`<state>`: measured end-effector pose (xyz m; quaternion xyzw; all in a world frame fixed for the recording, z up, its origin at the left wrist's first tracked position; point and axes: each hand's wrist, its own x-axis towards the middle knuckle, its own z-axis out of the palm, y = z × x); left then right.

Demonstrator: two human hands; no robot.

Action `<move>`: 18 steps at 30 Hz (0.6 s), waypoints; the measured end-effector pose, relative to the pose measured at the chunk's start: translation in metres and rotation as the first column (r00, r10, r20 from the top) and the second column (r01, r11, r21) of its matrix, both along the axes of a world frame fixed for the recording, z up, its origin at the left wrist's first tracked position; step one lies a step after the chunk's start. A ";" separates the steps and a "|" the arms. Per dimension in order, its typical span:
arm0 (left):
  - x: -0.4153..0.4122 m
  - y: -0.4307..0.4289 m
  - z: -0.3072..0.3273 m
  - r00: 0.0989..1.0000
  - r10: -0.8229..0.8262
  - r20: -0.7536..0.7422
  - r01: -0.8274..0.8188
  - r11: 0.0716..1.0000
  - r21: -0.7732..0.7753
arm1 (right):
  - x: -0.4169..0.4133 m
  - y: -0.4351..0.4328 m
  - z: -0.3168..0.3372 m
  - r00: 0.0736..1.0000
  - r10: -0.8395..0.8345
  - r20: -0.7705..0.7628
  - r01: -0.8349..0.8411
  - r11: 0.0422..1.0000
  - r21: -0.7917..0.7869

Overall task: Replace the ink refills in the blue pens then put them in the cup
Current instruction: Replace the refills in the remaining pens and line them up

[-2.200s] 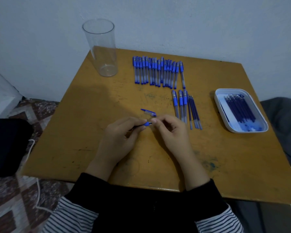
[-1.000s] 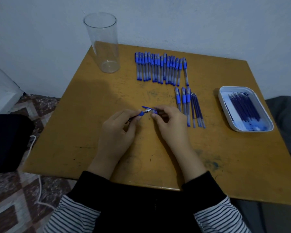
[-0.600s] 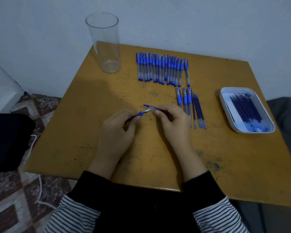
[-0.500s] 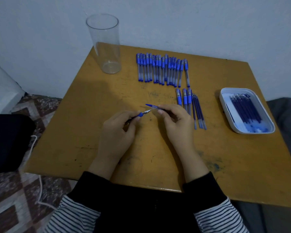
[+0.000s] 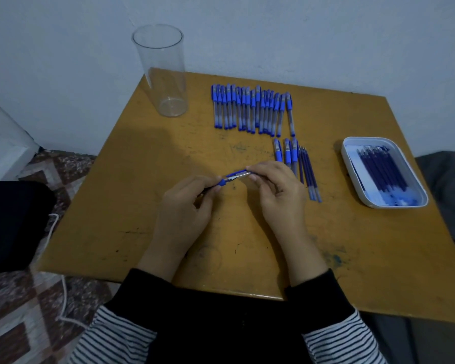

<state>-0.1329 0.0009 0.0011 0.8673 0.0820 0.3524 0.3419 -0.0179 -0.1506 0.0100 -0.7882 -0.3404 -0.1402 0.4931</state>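
Blue pen [image 5: 222,183] is up over the middle of the table [image 5: 142,206], left hand [image 5: 184,208] pinching it at the grip end, tip pointing right. Right hand [image 5: 279,190] pinches a blue-and-grey pen part [image 5: 239,175] right at that tip; cap or barrel, hard to say. Clear cup [image 5: 166,74] stands upright at the far left corner. Row of pens [image 5: 250,109] lies far centre, loose refills [image 5: 309,177] beside the right hand, white tray [image 5: 352,174] at right.
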 end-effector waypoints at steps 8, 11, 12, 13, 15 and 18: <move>0.001 -0.002 -0.002 0.998 0.021 0.059 -0.020 1.000 -0.009 | -0.014 0.009 0.008 0.897 0.200 -0.395 -0.077 0.949 0.305; 0.002 -0.003 -0.002 0.998 0.033 0.061 -0.033 0.999 0.000 | -0.015 0.011 0.006 0.840 0.261 -0.476 -0.035 0.901 0.432; 0.002 -0.003 -0.002 0.998 0.034 0.059 -0.034 0.999 0.000 | -0.014 0.011 0.005 0.829 0.271 -0.489 -0.028 0.893 0.449; 0.002 -0.002 -0.003 0.998 0.036 0.060 -0.036 0.999 -0.002 | -0.015 0.012 0.005 0.823 0.280 -0.495 -0.024 0.887 0.461; 0.002 -0.002 -0.004 0.997 0.048 0.061 -0.048 0.999 -0.008 | -0.015 0.013 0.005 0.813 0.289 -0.505 -0.016 0.879 0.477; 0.003 -0.001 -0.005 0.995 0.067 0.073 -0.066 0.998 -0.008 | -0.013 0.017 0.005 0.787 0.323 -0.526 -0.026 0.869 0.494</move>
